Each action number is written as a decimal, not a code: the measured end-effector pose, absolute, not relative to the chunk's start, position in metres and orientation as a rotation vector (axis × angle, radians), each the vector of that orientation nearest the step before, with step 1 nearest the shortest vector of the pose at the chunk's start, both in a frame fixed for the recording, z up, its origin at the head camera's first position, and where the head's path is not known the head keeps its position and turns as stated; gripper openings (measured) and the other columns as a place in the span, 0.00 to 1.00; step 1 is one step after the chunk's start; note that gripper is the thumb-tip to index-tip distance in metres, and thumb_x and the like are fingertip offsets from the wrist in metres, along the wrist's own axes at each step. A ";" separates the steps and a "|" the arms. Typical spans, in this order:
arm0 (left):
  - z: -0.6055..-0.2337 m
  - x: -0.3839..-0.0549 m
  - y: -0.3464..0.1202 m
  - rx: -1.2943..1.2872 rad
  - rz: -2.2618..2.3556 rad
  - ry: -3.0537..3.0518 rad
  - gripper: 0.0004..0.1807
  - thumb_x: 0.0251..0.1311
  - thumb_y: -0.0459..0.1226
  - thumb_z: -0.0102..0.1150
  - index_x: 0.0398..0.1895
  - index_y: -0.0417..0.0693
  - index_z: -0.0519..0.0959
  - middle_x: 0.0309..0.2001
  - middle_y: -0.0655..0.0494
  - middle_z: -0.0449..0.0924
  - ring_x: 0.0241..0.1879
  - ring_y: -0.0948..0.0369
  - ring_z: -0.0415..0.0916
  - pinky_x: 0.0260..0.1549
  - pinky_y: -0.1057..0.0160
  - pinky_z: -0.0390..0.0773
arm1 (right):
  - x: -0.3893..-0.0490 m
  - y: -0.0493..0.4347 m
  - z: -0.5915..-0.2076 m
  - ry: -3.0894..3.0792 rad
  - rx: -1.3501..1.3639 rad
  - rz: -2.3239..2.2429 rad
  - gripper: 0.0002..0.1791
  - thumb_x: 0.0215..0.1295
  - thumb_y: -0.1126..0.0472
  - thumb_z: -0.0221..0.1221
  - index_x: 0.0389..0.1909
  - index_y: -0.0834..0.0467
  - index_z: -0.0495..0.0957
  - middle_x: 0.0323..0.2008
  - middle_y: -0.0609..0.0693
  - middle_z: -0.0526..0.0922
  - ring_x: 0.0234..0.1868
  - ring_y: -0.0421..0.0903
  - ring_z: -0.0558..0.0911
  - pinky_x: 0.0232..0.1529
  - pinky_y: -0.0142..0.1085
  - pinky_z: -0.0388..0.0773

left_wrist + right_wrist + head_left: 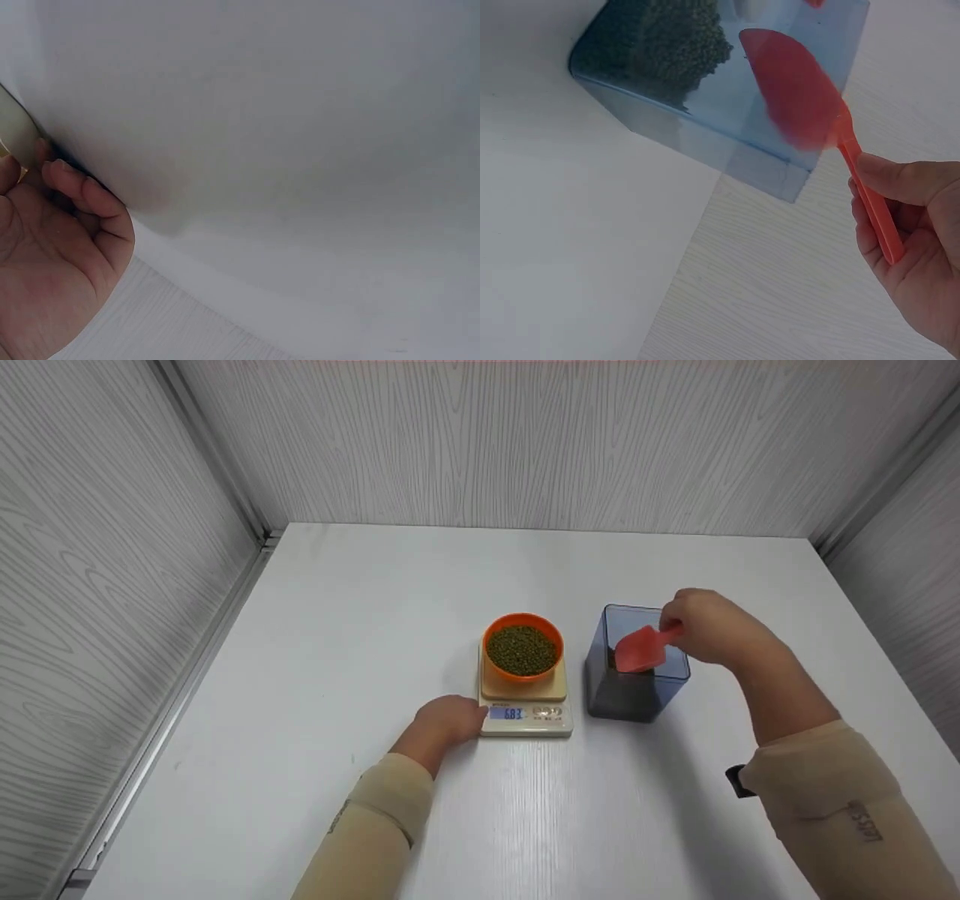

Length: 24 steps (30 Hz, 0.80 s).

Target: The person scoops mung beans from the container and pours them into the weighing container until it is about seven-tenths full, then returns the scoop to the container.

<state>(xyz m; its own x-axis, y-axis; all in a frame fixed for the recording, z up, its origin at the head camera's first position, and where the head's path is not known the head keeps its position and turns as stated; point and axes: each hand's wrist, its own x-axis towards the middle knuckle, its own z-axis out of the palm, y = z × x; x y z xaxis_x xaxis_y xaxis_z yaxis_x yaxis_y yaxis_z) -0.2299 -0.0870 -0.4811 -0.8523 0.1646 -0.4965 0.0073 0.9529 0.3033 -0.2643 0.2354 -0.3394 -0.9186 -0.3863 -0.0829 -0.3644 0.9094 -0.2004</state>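
Note:
My right hand [712,624] grips the handle of a red scoop [640,651], held tilted at the open top of a clear bluish container [626,697]. In the right wrist view the scoop's blade [795,94] looks empty, and small green beans [679,52] show in the container. My left hand [452,718] holds the near left edge of a kitchen scale [525,729] between thumb and fingers. On the scale's platform stands an orange bowl [523,618] filled with green mung beans [522,650]. The display [507,713] appears to read 683.
The scale and container stand side by side on a white table [360,622], a narrow gap between them. Pale wood-grain panels [480,442] rise behind the table and on both sides.

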 end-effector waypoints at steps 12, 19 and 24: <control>-0.481 -0.230 -0.088 0.135 0.405 2.565 0.27 0.68 0.50 0.31 0.59 0.46 0.70 0.58 0.49 0.71 0.60 0.51 0.64 0.58 0.53 0.61 | -0.265 0.223 -0.368 2.882 -0.635 -0.199 0.08 0.53 0.74 0.55 0.32 0.65 0.81 0.32 0.57 0.75 0.34 0.52 0.73 0.36 0.43 0.76; -0.481 -0.229 -0.088 0.139 0.419 2.568 0.27 0.68 0.50 0.31 0.59 0.46 0.71 0.57 0.49 0.72 0.59 0.51 0.65 0.58 0.53 0.62 | -0.269 0.229 -0.381 2.831 -0.663 -0.317 0.08 0.55 0.73 0.54 0.33 0.64 0.81 0.31 0.54 0.76 0.34 0.50 0.73 0.39 0.44 0.75; -0.482 -0.230 -0.088 0.140 0.406 2.572 0.27 0.68 0.50 0.31 0.59 0.46 0.70 0.57 0.49 0.72 0.59 0.51 0.65 0.58 0.53 0.62 | -0.271 0.233 -0.385 2.825 -0.696 -0.366 0.06 0.55 0.71 0.58 0.32 0.61 0.81 0.31 0.52 0.76 0.34 0.48 0.73 0.38 0.43 0.74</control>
<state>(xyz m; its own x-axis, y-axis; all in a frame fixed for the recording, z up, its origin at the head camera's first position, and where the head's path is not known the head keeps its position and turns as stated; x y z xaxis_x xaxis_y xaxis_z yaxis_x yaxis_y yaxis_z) -0.2297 -0.0884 -0.4817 -0.8553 0.1777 -0.4867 0.0190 0.9495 0.3133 -0.2710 0.2326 -0.3849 -0.8668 -0.4782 -0.1412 -0.4264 0.8577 -0.2872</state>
